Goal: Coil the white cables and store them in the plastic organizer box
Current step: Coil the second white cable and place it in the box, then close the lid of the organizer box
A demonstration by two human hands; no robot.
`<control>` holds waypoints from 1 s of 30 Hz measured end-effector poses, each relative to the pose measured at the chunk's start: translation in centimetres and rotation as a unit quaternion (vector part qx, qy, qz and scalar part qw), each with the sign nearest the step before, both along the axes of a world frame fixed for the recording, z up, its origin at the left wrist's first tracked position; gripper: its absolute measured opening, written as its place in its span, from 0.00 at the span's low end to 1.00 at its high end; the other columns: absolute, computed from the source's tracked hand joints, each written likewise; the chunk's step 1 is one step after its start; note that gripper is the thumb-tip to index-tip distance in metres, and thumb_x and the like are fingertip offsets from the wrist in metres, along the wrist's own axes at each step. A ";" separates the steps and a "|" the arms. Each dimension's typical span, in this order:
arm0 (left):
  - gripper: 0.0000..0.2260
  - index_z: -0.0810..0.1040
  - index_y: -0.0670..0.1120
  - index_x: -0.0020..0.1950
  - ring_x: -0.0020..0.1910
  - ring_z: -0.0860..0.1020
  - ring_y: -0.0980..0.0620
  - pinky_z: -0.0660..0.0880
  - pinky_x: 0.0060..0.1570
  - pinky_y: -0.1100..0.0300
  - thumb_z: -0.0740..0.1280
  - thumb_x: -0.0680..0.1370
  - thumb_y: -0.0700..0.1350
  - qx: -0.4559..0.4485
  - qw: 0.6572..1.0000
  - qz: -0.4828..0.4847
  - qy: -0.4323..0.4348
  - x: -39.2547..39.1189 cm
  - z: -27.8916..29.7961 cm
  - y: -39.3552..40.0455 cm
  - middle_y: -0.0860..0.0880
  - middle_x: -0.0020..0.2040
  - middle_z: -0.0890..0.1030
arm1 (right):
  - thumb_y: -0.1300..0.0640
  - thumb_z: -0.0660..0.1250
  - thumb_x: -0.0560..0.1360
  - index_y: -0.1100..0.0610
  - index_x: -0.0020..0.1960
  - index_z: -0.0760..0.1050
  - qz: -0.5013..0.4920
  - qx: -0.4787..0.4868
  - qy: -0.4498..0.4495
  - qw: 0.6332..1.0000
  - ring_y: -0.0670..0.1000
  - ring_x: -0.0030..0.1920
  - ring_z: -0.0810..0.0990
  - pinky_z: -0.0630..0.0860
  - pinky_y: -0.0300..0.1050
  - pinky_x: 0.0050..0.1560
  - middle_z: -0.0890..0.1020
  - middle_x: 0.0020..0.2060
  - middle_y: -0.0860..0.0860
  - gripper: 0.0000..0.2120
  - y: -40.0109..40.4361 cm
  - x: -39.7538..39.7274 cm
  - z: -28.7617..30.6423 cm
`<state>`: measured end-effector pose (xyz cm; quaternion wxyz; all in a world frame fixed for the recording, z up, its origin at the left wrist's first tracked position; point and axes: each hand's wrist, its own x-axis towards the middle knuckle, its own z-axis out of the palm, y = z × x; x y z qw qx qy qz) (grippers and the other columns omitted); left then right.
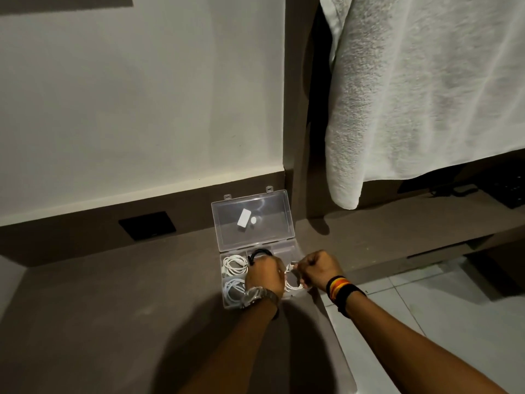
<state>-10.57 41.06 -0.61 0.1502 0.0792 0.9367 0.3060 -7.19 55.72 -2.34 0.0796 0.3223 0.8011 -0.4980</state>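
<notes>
A clear plastic organizer box [295, 245] sits open on the brown counter, its lid [272, 206] leaning back against the wall. One coiled white cable [234, 265] lies in the upper left compartment and another [231, 288] in the lower left. A black cable [260, 253] curls in the middle compartment. My left hand [265, 275] and my right hand [319, 268] hover over the right part of the box, both closed on a coiled white cable [292, 284] held between them. The hands hide most of that coil.
A white towel [420, 89] hangs down at the right, above a lower shelf [397, 223]. A black wall plate [147, 226] sits on the backsplash left of the box. The counter edge [332, 317] drops to a tiled floor [454, 308] at the right.
</notes>
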 end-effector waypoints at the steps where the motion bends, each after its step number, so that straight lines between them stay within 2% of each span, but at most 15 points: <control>1: 0.10 0.85 0.48 0.45 0.49 0.84 0.45 0.82 0.50 0.53 0.66 0.72 0.37 -0.030 0.999 -0.029 0.010 0.2 0.4 0.0 0.48 0.49 0.85 | 0.56 0.73 0.75 0.59 0.36 0.85 0.033 0.056 -0.005 0.998 0.58 0.36 0.86 0.86 0.52 0.44 0.86 0.31 0.54 0.10 0.0 -0.2 0.0; 3: 0.11 0.85 0.45 0.51 0.53 0.83 0.44 0.81 0.54 0.50 0.65 0.74 0.39 -0.061 0.997 -0.054 0.015 0.1 0.6 0.1 0.46 0.54 0.84 | 0.55 0.73 0.75 0.56 0.37 0.85 0.085 0.147 -0.009 0.986 0.54 0.41 0.86 0.85 0.49 0.49 0.87 0.37 0.52 0.09 -0.1 -0.3 0.4; 5: 0.11 0.85 0.45 0.52 0.55 0.82 0.44 0.80 0.56 0.50 0.65 0.75 0.41 -0.083 0.994 -0.063 0.017 0.0 0.2 0.2 0.46 0.56 0.84 | 0.53 0.72 0.76 0.55 0.41 0.85 0.115 0.212 -0.014 0.970 0.54 0.44 0.85 0.84 0.50 0.52 0.86 0.44 0.52 0.08 -0.2 -0.3 0.8; 8: 0.10 0.85 0.48 0.51 0.53 0.83 0.45 0.80 0.52 0.54 0.65 0.77 0.49 -0.104 0.991 -0.077 0.021 0.0 -0.8 0.2 0.47 0.53 0.85 | 0.51 0.70 0.77 0.55 0.48 0.85 0.152 0.302 -0.018 0.941 0.58 0.48 0.83 0.82 0.52 0.55 0.81 0.50 0.53 0.09 -0.1 0.3 0.5; 10: 0.14 0.86 0.50 0.48 0.49 0.83 0.47 0.80 0.47 0.56 0.66 0.76 0.57 -0.107 0.991 -0.070 0.035 0.1 -1.6 0.0 0.49 0.48 0.85 | 0.52 0.68 0.78 0.54 0.50 0.83 0.163 0.319 0.005 0.934 0.57 0.47 0.83 0.82 0.52 0.54 0.80 0.52 0.53 0.08 0.0 0.7 0.0; 12: 0.14 0.85 0.49 0.39 0.39 0.84 0.49 0.79 0.36 0.58 0.75 0.68 0.59 -0.138 0.985 -0.082 0.065 0.4 -1.8 -0.1 0.49 0.36 0.82 | 0.53 0.68 0.79 0.53 0.50 0.81 0.160 0.307 0.031 0.938 0.56 0.47 0.83 0.82 0.52 0.53 0.79 0.52 0.52 0.05 0.1 1.0 -0.3; 14: 0.16 0.81 0.49 0.28 0.25 0.80 0.49 0.75 0.23 0.62 0.84 0.52 0.53 -0.120 0.981 -0.082 0.131 1.0 -1.6 -0.4 0.47 0.26 0.79 | 0.54 0.69 0.78 0.51 0.52 0.82 0.165 0.283 0.046 0.944 0.55 0.49 0.83 0.82 0.51 0.53 0.79 0.52 0.50 0.05 0.3 1.3 -0.3; 15: 0.16 0.82 0.48 0.29 0.25 0.81 0.47 0.75 0.23 0.61 0.85 0.52 0.50 -0.125 0.974 -0.083 0.171 1.1 -2.0 -0.4 0.46 0.27 0.80 | 0.55 0.69 0.78 0.50 0.54 0.82 0.177 0.271 0.054 0.945 0.54 0.49 0.83 0.82 0.50 0.54 0.79 0.51 0.49 0.06 0.3 1.5 -0.3; 16: 0.14 0.83 0.46 0.34 0.31 0.83 0.46 0.78 0.30 0.59 0.83 0.57 0.50 -0.133 0.974 -0.088 0.160 1.0 -2.3 -0.2 0.45 0.33 0.83 | 0.56 0.70 0.77 0.48 0.55 0.83 0.191 0.263 0.059 0.944 0.52 0.50 0.82 0.82 0.48 0.55 0.79 0.52 0.47 0.08 0.4 1.6 -0.3; 18: 0.11 0.85 0.49 0.46 0.47 0.84 0.46 0.80 0.45 0.57 0.75 0.69 0.53 -0.160 0.980 -0.078 0.084 0.9 -2.0 0.2 0.47 0.47 0.85 | 0.56 0.69 0.78 0.48 0.56 0.83 0.219 0.257 0.068 0.939 0.50 0.49 0.81 0.81 0.45 0.55 0.78 0.52 0.46 0.09 0.6 1.8 0.0; 19: 0.11 0.85 0.51 0.48 0.50 0.83 0.47 0.80 0.49 0.57 0.73 0.71 0.55 -0.172 0.979 -0.084 0.076 0.6 -2.2 0.2 0.48 0.49 0.85 | 0.56 0.69 0.78 0.48 0.55 0.82 0.231 0.266 0.067 0.934 0.51 0.49 0.82 0.80 0.44 0.53 0.78 0.52 0.46 0.08 0.8 2.0 0.1; 22: 0.13 0.85 0.50 0.51 0.51 0.83 0.47 0.80 0.51 0.56 0.73 0.72 0.57 -0.191 0.973 -0.118 0.045 0.1 -1.5 0.7 0.49 0.50 0.84 | 0.52 0.70 0.77 0.51 0.53 0.80 0.248 0.308 0.037 0.918 0.52 0.48 0.82 0.78 0.43 0.50 0.81 0.51 0.49 0.07 0.9 2.5 0.4; 25: 0.13 0.85 0.49 0.51 0.51 0.83 0.46 0.80 0.50 0.55 0.72 0.74 0.56 -0.177 0.975 -0.128 0.038 -0.1 -1.3 0.7 0.48 0.50 0.85 | 0.52 0.71 0.76 0.50 0.48 0.78 0.212 0.268 0.019 0.940 0.53 0.49 0.83 0.81 0.47 0.52 0.83 0.49 0.50 0.04 0.8 2.6 0.7; 28: 0.09 0.85 0.53 0.52 0.51 0.83 0.47 0.78 0.49 0.57 0.69 0.74 0.52 -0.087 0.991 -0.096 0.042 0.1 -1.4 -0.6 0.51 0.52 0.85 | 0.56 0.72 0.75 0.45 0.39 0.77 0.165 0.192 0.036 0.967 0.51 0.48 0.83 0.82 0.48 0.54 0.82 0.48 0.47 0.09 0.7 2.1 1.1; 30: 0.09 0.83 0.54 0.51 0.50 0.82 0.48 0.78 0.47 0.57 0.65 0.75 0.47 -0.014 0.997 -0.053 0.059 -0.1 -1.3 -1.9 0.53 0.53 0.84 | 0.59 0.73 0.75 0.49 0.40 0.83 0.096 0.117 0.071 0.986 0.50 0.47 0.84 0.82 0.47 0.55 0.85 0.47 0.48 0.07 0.9 1.4 1.4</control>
